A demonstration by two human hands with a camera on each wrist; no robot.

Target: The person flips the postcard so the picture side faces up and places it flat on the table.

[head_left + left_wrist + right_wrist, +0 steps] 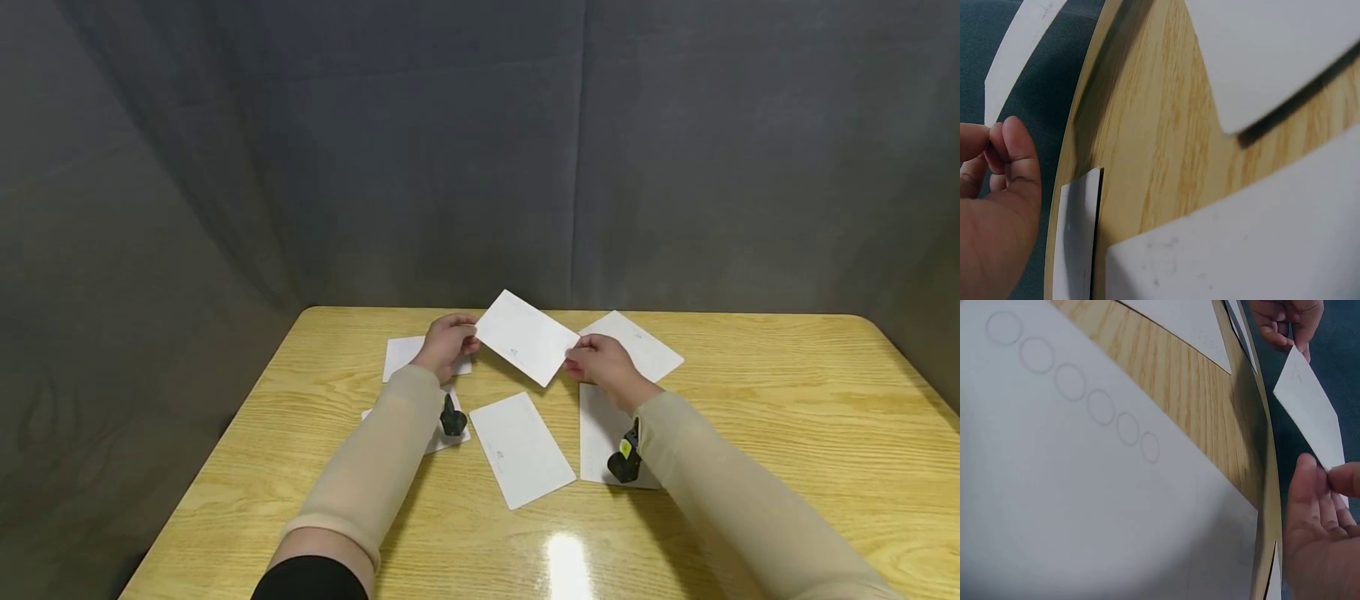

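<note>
Both hands hold up one white card [527,337] above the far part of the table, its face tilted toward me. My left hand [447,343] pinches its left corner between thumb and fingers; the left wrist view shows that pinch on the card [1019,47]. At the opposite end, my right hand [603,363] pinches the right corner, as the right wrist view confirms on the card [1310,409]. Under my left hand lies another white card [400,354], partly hidden. Behind my right hand rests a further card [645,346]. A small faint mark shows near the held card's lower edge.
On the wooden table [787,433] a white card [521,450] lies in the middle front. One card [596,433] sits below my right wrist, with a row of pencilled circles [1069,381] in the right wrist view. Another [457,417] is half covered by my left forearm. A dark curtain [450,167] hangs behind.
</note>
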